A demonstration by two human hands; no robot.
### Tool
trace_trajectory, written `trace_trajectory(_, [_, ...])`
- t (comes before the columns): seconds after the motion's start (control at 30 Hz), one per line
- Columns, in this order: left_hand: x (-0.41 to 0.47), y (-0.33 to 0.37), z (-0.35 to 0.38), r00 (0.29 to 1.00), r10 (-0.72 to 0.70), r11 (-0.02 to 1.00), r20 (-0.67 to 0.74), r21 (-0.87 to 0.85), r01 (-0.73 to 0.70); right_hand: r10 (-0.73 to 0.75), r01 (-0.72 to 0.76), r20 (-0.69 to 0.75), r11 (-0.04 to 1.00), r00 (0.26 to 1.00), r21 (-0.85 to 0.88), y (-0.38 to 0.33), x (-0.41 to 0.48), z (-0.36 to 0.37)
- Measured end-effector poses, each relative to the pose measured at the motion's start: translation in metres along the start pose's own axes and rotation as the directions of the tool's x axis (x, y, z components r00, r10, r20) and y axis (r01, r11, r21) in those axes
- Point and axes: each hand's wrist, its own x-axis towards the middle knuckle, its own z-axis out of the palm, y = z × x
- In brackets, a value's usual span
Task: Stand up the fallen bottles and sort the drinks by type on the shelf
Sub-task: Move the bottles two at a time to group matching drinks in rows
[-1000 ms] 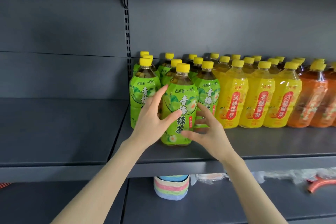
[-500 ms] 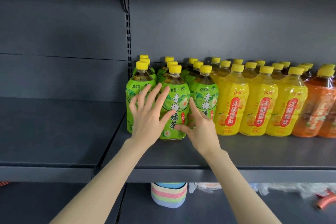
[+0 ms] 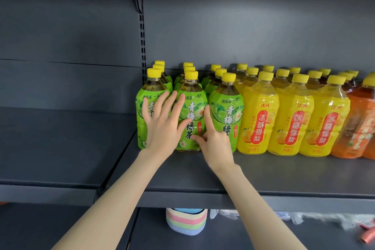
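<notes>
Pressing front green bottle (image 3: 192,115) at frame centre, left hand (image 3: 162,128) lies flat, fingers spread wide, gripping nothing; covers part of label, neighbour's too. Right hand (image 3: 217,144) touches bottle's lower right, thumb and forefinger straight, other fingers hidden. All bottles upright on shelf (image 3: 263,178): green left, yellow bottles (image 3: 257,119) middle, orange bottles (image 3: 359,128) cut off at right edge. Rear rows mostly hidden.

back panel (image 3: 243,26): dark grey metal, behind and above the fingers (image 3: 178,107) | slotted upright (image 3: 142,46): up-left of them | shelf (image 3: 284,178): grey metal, front lip below them | neighbouring shelf (image 3: 60,148): left of them, set lower | light: soft, even
</notes>
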Motion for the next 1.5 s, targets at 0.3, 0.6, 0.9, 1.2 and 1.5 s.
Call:
trace_trajectory(0.3, [-0.028,-0.023,-0.025,0.904,-0.414,0.822,0.108,-0.384,0.422,-0.18,0.163,-0.16,0.98,0.971,-0.11,-0.003,-0.011,-0.002])
trace_trajectory(0.6, [-0.018,-0.06,-0.026,0.689,-0.404,0.36,0.602,-0.587,0.725,-0.271,0.166,-0.192,0.885,0.943,-0.435,-0.018,0.004,0.007])
trace_trajectory(0.9, [-0.018,-0.075,-0.015,0.676,-0.335,0.322,0.657,-0.594,0.737,-0.249,0.145,-0.184,0.882,0.951,-0.448,-0.016,0.005,0.013])
trace_trajectory(1.2, [-0.011,-0.086,-0.006,0.563,-0.255,0.175,0.786,-0.536,0.826,-0.213,0.144,-0.094,0.867,0.973,-0.476,-0.014,0.004,0.011])
trace_trajectory(1.5, [-0.016,-0.079,-0.007,0.603,-0.305,0.209,0.737,-0.566,0.798,-0.225,0.155,-0.088,0.86,0.97,-0.486,-0.012,0.005,0.013])
